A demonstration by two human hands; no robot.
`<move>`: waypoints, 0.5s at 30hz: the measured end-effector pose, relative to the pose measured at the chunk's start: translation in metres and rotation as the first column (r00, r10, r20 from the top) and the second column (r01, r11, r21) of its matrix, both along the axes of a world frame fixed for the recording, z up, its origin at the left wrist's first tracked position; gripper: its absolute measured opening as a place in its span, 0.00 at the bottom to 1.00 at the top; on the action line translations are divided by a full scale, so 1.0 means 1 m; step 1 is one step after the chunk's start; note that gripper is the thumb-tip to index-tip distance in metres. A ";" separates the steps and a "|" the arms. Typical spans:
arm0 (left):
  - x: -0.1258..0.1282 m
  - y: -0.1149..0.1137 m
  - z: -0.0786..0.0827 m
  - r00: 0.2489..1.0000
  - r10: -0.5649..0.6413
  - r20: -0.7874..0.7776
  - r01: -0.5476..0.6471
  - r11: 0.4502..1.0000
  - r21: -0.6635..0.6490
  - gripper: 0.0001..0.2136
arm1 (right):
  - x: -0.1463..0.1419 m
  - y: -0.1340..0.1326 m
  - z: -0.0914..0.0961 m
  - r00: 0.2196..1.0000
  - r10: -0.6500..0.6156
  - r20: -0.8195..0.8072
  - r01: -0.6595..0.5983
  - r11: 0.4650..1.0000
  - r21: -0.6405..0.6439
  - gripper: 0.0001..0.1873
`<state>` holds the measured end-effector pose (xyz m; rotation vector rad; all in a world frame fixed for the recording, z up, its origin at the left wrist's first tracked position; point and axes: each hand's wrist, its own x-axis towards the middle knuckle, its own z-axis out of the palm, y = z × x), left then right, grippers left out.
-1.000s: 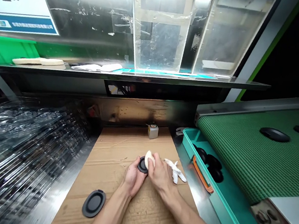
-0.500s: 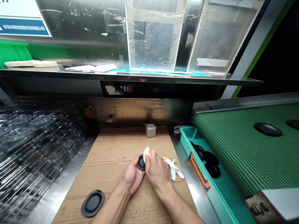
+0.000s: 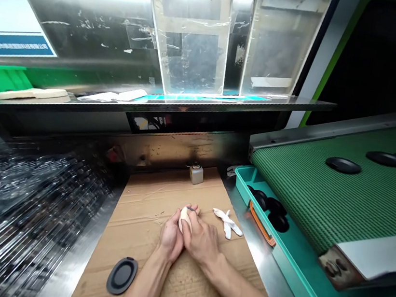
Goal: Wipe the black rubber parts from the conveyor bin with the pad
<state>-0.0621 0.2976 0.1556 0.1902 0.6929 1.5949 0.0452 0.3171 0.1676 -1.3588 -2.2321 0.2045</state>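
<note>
Because the two hands are held together just below the centre of the frame, a dark round part (image 3: pixel 191 209) is almost wholly covered; only a sliver of it is shown between the fingertips. It is cradled in the left hand (image 3: pixel 171 237), whose palm is turned up, seemingly so that it is backed from beneath. A cream-coloured pad (image 3: pixel 184 216) is pinched by the right hand (image 3: pixel 203 242) and held against it, perhaps so that pressure can be spread over the surface. How firmly either is gripped cannot be told.

A brown cardboard sheet (image 3: pixel 151 196) is laid under the work, probably so that parts are kept off bare metal. A grey-black dished disc (image 3: pixel 122 276) is placed at lower left, just beside the left forearm. Crossed white strips (image 3: pixel 227 223) are left right of the hands, within easy reach, and a squat bottle (image 3: pixel 196 173) is stood upright near the sheet's far edge, presumably out of the elbows' way.

At right, a teal tray (image 3: pixel 299 269) holding black parts (image 3: pixel 278 221) is set alongside a green conveyor belt (image 3: pixel 321 208), on which dark oval pieces (image 3: pixel 343 165) are spaced apart.
</note>
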 end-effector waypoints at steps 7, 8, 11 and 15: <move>-0.004 0.000 0.000 0.998 -0.062 0.025 0.062 0.998 -0.002 0.14 | 0.000 0.000 -0.003 1.000 0.013 -0.002 -0.013 1.000 -0.027 0.18; -0.005 0.001 0.000 0.998 -0.054 0.023 0.054 0.998 -0.008 0.13 | 0.001 0.002 -0.003 1.000 0.019 -0.015 -0.020 0.999 -0.029 0.18; -0.012 0.002 0.000 1.000 0.010 0.011 -0.010 1.000 -0.018 0.13 | 0.007 0.011 -0.005 0.990 -0.068 -0.124 0.058 0.995 -0.081 0.18; -0.026 -0.001 0.006 0.996 0.075 0.047 -0.073 0.997 -0.028 0.13 | 0.016 0.022 -0.011 0.943 -0.121 -0.310 0.080 0.987 -0.142 0.19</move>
